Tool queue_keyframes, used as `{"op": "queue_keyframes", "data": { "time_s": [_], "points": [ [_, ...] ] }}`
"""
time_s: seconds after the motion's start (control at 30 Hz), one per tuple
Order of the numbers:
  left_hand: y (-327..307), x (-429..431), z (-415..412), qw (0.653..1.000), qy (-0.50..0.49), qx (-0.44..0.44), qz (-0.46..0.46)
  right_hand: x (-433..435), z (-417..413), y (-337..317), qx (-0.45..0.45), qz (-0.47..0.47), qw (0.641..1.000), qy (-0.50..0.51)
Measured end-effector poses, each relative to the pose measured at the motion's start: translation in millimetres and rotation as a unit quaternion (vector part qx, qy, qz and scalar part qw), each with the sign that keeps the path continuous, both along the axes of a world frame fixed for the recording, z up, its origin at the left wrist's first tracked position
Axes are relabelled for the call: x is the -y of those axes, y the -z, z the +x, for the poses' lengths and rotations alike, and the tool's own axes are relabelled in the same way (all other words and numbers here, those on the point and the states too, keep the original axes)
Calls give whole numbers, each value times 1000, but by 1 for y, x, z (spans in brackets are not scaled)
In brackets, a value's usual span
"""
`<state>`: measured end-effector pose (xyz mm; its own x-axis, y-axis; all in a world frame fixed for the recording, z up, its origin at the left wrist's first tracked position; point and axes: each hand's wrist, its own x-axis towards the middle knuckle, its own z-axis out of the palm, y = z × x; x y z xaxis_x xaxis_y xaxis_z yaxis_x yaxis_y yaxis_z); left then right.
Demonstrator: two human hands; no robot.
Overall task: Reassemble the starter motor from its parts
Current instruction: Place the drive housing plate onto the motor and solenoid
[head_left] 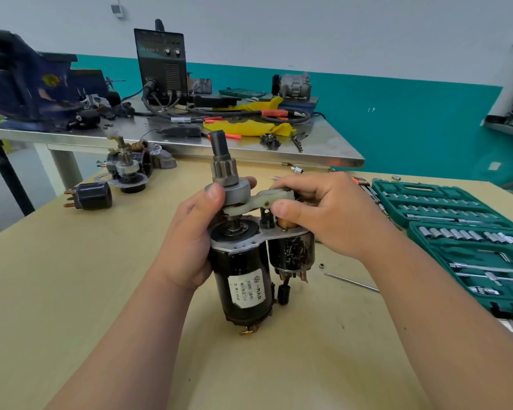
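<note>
A black starter motor body (243,288) with a white label stands upright on the wooden table (101,291), a black solenoid (292,254) bolted beside it. From its top rises the shaft with the pinion drive gear (227,176). My left hand (190,241) grips the drive's grey collar, thumb in front and fingers behind. A white plastic shift fork lever (261,201) reaches from the collar toward the solenoid, and my right hand (323,211) pinches its right end.
A black solenoid cap (94,196) and a second partly stripped starter with its nose housing (131,167) lie at the far left. An open green socket set (462,232) fills the right side. A loose nut (321,266) and a long bolt (351,282) lie near the solenoid. A cluttered steel bench (190,125) stands behind.
</note>
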<state>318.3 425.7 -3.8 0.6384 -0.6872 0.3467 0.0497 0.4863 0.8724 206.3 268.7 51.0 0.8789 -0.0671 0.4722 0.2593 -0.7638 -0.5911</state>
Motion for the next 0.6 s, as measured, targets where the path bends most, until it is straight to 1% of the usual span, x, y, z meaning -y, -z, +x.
{"op": "queue_keyframes", "data": {
  "time_s": [0.1, 0.2, 0.33, 0.37, 0.43, 0.47, 0.53, 0.57, 0.6],
  "points": [
    [0, -1, 0, 1000, -2, -2, -3, 2, 0, 3, -6, 6, 1000, 4],
    [0, 0, 0, 1000, -2, 6, -4, 1, 1, 2, 10, 28, 1000, 5],
    [2, -1, 2, 1000, -8, 24, -5, -2, 2, -9, 34, 2, 999, 15],
    [3, -2, 3, 999, -15, 28, -5, 1, 0, -14, 47, 20, 999, 20],
    [6, -4, 4, 999, -23, 20, -11, 15, -7, -26, 100, 108, 988, 51],
    [8, -6, 6, 1000, -25, 6, -16, 25, -12, -31, 139, 152, 975, 77],
    [11, -10, 10, 999, -31, -14, -18, 47, -23, -35, 207, 207, 945, 146],
    [12, -13, 12, 999, -34, -13, -18, 57, -27, -31, 218, 234, 931, 178],
    [12, -17, 15, 999, -35, -13, -21, 68, -29, -22, 205, 271, 917, 210]
  ]
}}
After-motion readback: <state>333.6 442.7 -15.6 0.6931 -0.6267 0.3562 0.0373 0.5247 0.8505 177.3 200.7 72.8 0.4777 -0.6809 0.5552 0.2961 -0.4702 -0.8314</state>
